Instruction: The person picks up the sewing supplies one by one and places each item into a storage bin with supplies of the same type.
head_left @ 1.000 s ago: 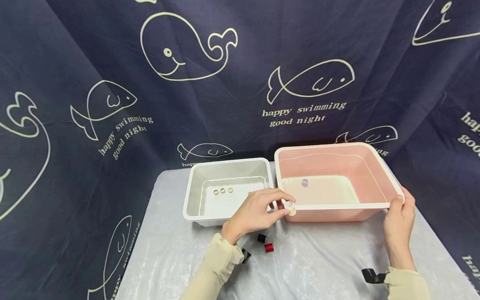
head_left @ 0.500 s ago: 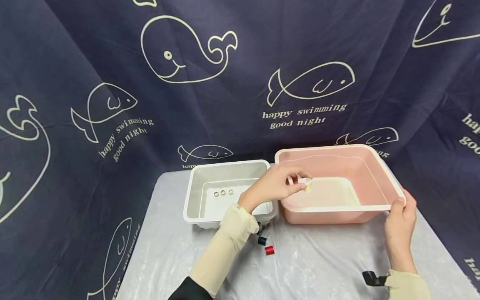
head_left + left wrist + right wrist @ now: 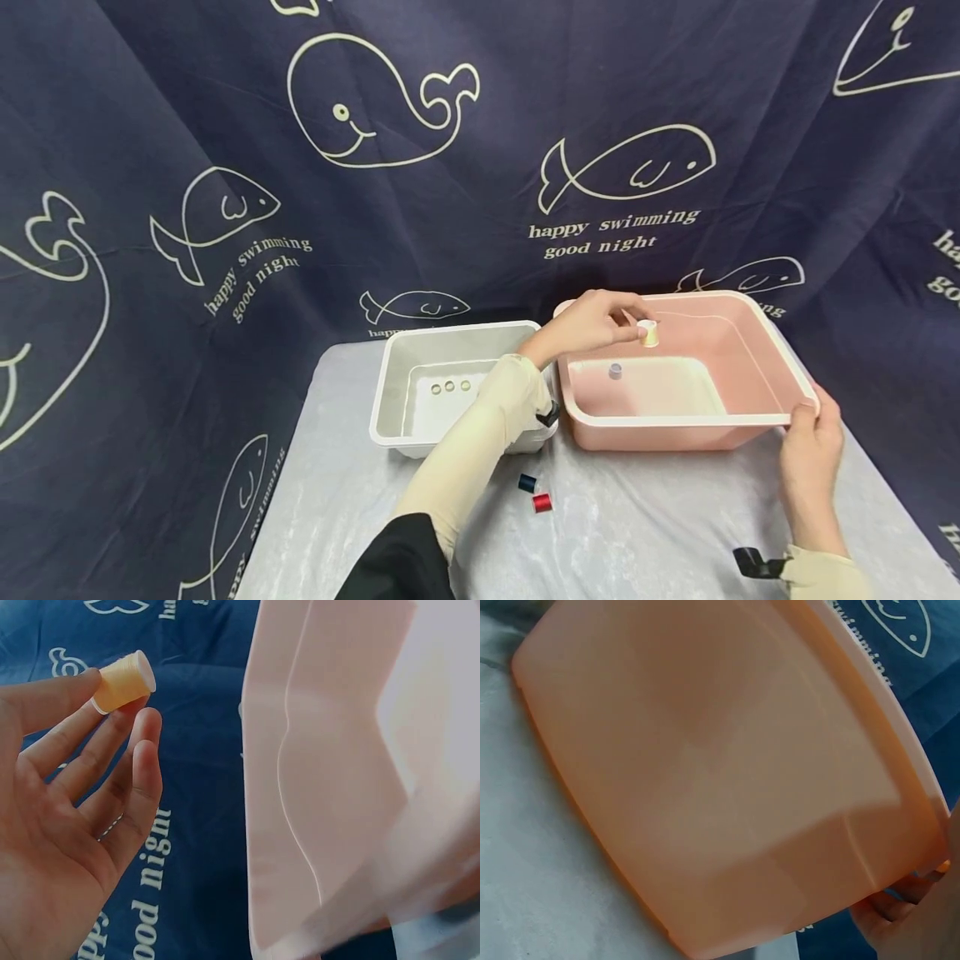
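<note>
1. Yellow thread spool (image 3: 651, 334): it is up in the air, and it looks to be over the left part of the pink tub. How high, I can't tell.
2. Grey tub (image 3: 397, 440): it sits at the left with three small round things (image 3: 450, 386) inside, in a row. Maybe they were lined up to be easy to see.
3. Navy thread spool (image 3: 527, 482) and red thread spool (image 3: 542, 502): they lie near each other in front of the tubs, perhaps so they are easy to reach.
4. Left hand (image 3: 588, 325): thumb and fingers pinch the yellow spool, and the other fingers bend loosely. A small thing likely needs just a light pinch.
5. Pale purple spool (image 3: 615, 372): it is on the floor of the pink tub.
6. Pink tub (image 3: 667, 437): it stands just beside the grey one, maybe so the arm needn't go far.
7. Right hand (image 3: 813, 446): it grips the tub's front right corner, probably to stop it sliding.
</note>
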`<state>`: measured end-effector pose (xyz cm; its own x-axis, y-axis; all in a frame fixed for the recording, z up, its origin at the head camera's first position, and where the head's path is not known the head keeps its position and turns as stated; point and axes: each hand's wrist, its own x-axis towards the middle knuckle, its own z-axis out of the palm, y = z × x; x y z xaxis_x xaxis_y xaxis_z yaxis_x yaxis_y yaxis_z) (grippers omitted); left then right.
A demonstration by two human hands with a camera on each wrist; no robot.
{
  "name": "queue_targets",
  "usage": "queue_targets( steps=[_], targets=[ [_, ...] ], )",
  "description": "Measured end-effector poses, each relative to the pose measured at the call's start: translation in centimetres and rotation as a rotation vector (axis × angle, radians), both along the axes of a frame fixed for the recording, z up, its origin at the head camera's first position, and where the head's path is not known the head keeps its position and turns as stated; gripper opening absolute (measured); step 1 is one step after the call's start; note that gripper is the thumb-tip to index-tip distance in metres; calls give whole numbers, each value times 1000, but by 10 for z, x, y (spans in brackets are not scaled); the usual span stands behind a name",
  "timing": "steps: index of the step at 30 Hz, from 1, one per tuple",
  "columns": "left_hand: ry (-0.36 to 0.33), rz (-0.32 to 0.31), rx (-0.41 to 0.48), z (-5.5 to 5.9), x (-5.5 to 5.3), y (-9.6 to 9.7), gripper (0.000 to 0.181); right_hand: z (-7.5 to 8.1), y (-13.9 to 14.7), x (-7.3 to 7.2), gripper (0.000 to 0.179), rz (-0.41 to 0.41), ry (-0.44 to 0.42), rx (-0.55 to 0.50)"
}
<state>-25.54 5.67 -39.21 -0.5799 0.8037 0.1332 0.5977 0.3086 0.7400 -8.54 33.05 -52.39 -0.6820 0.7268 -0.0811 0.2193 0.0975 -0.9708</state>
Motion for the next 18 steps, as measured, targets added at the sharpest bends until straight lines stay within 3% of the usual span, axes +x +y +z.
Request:
queue_targets(
  steps=[5,11,18],
  targets=[
    [-22,-29,-22,-2,-13,22,25,9,7,0,48,0,28,-181],
    [-53,-56,-45,-9,-27,49,24,15,18,5,45,0,147,-393],
    [-50,-57,-142,-14,-31,81,27,13,39,21,32,209,358,-648]
  ],
)
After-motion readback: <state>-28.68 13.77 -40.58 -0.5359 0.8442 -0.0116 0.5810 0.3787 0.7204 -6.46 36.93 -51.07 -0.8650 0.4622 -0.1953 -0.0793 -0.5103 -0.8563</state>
